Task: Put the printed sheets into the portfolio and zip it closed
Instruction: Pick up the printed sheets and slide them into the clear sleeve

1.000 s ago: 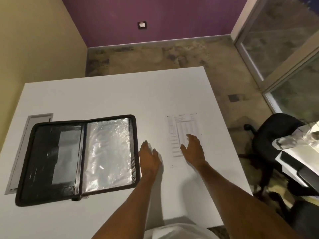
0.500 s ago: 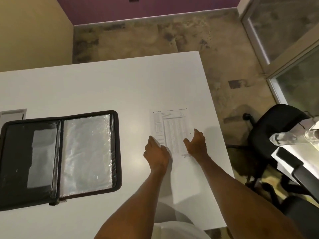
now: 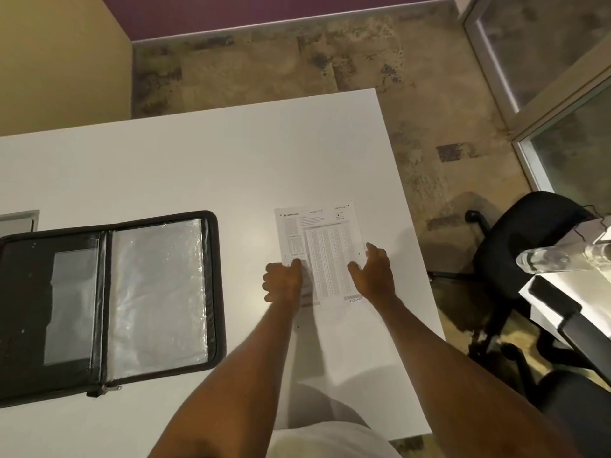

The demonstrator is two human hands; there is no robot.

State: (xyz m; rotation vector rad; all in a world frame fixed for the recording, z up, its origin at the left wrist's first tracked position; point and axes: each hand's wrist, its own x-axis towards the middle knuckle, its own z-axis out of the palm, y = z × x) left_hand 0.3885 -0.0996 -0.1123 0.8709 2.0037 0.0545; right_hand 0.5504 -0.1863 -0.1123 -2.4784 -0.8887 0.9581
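The printed sheets [image 3: 325,256] lie flat on the white table [image 3: 198,160], toward its right side, long axis running away from the person, header at the far end and the near end closest to the body, the whole stack turned just slightly off square. Well to the left sits the portfolio [image 3: 105,302], wide open and flat, black-edged, its spine running near to far; the left half shows a dark pocket with a clear window, the right half a shiny plastic sleeve. Its zipper pull [image 3: 110,388] rests at the near edge by the spine. Bare tabletop lies between portfolio and sheets, nothing in the way. Off the table's right edge stands a black office chair [image 3: 529,246], and beyond it another desk corner carrying a clear bottle [image 3: 558,259].

Now the hands: both arms reach forward from the bottom of the view. The left hand [image 3: 283,281] is at the left edge of the sheets, fingers curled loosely inward, knuckles up, touching the paper's margin. The right hand [image 3: 373,271] is at the right edge, fingers spread partly open, tips on or just over the paper. Whether either hand actually has hold of the sheets, I cannot tell.
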